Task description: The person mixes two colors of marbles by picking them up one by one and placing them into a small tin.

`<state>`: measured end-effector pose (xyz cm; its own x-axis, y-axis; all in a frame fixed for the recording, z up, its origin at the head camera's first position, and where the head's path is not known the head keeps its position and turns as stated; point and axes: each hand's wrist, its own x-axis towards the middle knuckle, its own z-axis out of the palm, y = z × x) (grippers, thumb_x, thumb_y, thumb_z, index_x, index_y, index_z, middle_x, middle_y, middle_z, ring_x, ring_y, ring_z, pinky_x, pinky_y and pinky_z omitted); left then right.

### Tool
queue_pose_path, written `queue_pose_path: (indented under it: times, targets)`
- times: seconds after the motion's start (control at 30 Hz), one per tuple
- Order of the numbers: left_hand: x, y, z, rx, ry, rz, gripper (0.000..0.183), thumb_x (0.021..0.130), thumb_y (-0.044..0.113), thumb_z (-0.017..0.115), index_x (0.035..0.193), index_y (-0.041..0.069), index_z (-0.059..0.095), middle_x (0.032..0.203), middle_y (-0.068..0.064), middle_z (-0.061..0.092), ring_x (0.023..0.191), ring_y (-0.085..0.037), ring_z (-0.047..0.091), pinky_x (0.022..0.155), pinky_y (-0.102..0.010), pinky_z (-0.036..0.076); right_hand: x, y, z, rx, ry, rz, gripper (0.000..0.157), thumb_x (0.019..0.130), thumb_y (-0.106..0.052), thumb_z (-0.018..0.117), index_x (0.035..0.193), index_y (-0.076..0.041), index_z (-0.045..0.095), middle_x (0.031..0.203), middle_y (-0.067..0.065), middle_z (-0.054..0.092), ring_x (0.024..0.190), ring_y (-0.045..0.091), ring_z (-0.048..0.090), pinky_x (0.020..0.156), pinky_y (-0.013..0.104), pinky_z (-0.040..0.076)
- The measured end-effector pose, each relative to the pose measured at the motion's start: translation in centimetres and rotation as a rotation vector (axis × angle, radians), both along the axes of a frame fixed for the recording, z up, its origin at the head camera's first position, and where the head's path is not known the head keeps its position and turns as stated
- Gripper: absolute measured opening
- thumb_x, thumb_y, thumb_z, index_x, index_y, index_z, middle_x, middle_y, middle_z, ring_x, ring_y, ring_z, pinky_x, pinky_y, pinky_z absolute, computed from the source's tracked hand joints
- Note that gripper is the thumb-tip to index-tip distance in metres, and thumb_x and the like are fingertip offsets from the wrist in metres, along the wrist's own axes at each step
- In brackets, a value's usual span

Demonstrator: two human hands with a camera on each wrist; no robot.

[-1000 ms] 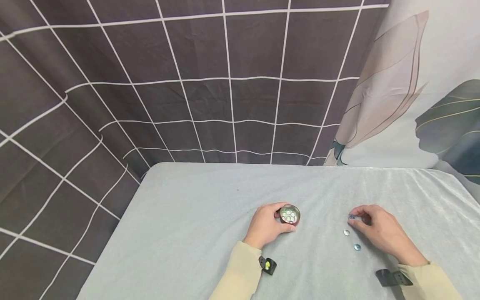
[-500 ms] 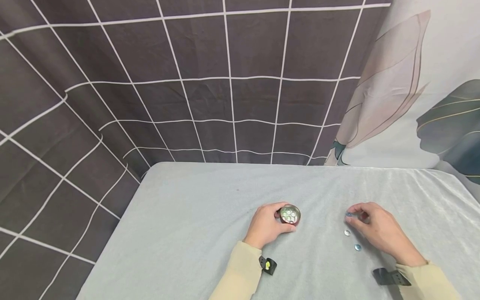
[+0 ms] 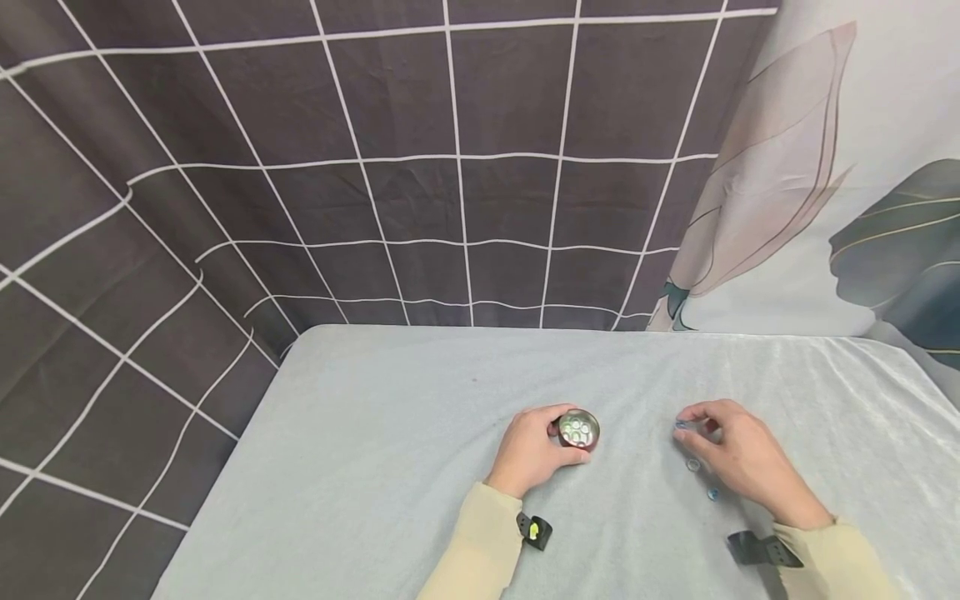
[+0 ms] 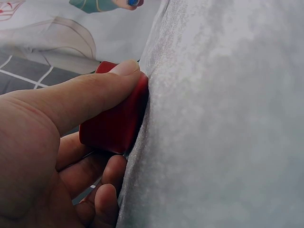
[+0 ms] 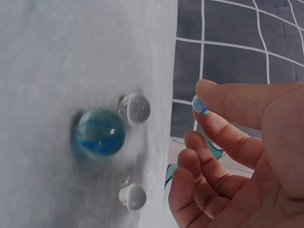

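Observation:
My left hand (image 3: 531, 450) grips a small round red tin (image 4: 114, 126) from its left side, thumb on the near wall and fingers behind. The tin stands on the cloth, its mouth facing up, with several clear marbles (image 3: 577, 430) inside. To the right, my right hand (image 3: 742, 458) pinches a blue-streaked glass marble (image 5: 200, 105) between thumb and index finger, raised over the cloth. Below that hand lie a clear marble (image 3: 693, 465) and a blue-swirled marble (image 5: 100, 134). The right wrist view also shows a second clear marble (image 5: 133, 197), hidden in the head view.
A pale grey velvety cloth (image 3: 360, 467) covers the table. Behind it hangs a dark curtain (image 3: 405, 200) with a white grid, and a leaf-printed curtain (image 3: 795, 167) hangs at the right. Each wrist wears a black strap-on device (image 3: 535, 531).
My right hand has moved left and slightly away from me, carrying the pinched marble closer to the tin. The left hand and the tin have stayed in place.

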<state>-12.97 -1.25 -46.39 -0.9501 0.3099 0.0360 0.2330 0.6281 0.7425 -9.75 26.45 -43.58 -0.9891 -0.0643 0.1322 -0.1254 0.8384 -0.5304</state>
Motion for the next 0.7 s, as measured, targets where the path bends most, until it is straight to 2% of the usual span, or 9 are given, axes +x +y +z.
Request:
queue_pose_path:
  times: [0.17, 0.7]
  targets:
    - [0.0, 0.0, 0.0, 0.001, -0.003, 0.001, 0.057, 0.07, 0.032, 0.093, 0.124, 0.025, 0.072, 0.11, 0.01, 0.072, 0.102, -0.009, 0.061, 0.092, -0.028, 0.047, 0.0, -0.6, 0.0, -0.009, 0.043, 0.003, 0.018, 0.085, -0.017, 0.079, 0.099, -0.008, 0.073, 0.096, 0.01, 0.066, 0.081, 0.021, 0.058, 0.064, 0.034, 0.045]
    - [0.0, 0.0, 0.0, 0.006, -0.006, 0.007, 0.057, 0.069, 0.031, 0.093, 0.123, 0.025, 0.073, 0.105, 0.01, 0.071, 0.09, -0.005, 0.057, 0.086, -0.027, 0.047, 0.0, -2.2, 0.3, -0.029, 0.079, 0.018, 0.015, 0.085, -0.015, 0.08, 0.098, -0.01, 0.073, 0.1, 0.01, 0.066, 0.082, 0.022, 0.06, 0.066, 0.036, 0.047]
